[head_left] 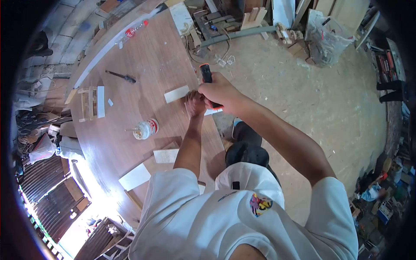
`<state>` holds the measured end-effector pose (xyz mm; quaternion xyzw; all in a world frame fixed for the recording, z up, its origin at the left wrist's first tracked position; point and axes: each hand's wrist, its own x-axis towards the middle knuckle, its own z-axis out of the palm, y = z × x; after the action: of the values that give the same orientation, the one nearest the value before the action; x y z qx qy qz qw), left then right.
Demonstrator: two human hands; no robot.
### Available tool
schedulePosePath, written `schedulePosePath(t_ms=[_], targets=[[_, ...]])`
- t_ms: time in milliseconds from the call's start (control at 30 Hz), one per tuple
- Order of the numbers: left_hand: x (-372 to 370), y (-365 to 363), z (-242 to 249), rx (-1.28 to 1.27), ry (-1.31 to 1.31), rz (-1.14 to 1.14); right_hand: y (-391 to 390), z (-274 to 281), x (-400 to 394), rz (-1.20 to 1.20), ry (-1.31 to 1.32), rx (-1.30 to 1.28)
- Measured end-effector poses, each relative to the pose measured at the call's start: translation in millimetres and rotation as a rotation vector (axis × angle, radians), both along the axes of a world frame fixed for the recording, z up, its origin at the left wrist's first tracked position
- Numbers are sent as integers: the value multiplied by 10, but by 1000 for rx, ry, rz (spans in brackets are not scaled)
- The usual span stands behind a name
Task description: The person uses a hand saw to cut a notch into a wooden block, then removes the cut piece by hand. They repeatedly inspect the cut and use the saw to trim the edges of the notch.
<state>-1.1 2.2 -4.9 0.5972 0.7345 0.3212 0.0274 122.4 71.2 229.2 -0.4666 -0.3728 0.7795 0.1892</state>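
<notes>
My right hand point(220, 90) is wrapped round a black hand tool with orange trim point(206, 73), its upper end standing above the fist and its lower end showing beneath. Close against it, my left hand point(195, 104) is slightly blurred at the table's edge, fingers curled; I cannot tell what they grip. A small white board point(176, 94) lies just left of both hands. Another white piece point(213, 112) shows under the tool, partly hidden by the right hand.
On the wooden table point(130, 95) are a jar with a stick point(146, 129), a drill-like dark tool point(121, 76), a wooden frame point(89, 103), a plastic bottle point(136, 28) and white boards point(134, 177). Scrap wood and a plastic bag point(329, 41) sit on the floor beyond.
</notes>
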Motion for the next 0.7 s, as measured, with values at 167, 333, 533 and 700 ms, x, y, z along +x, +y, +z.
schedulePosePath(t_ms=[167,333,533,700], targets=[[8,-18,43,-155,41,55,-154,159,211,0,52,-79],[-66,26,-18,-111,1,-11,-391,-1378,-198,-21,-183,338],[3,-2,131,-59,-11,-51,-171,-715,-81,-10,-125,81],[-1,-30,47,-65,-68,12,-206,234,148,-30,45,21]])
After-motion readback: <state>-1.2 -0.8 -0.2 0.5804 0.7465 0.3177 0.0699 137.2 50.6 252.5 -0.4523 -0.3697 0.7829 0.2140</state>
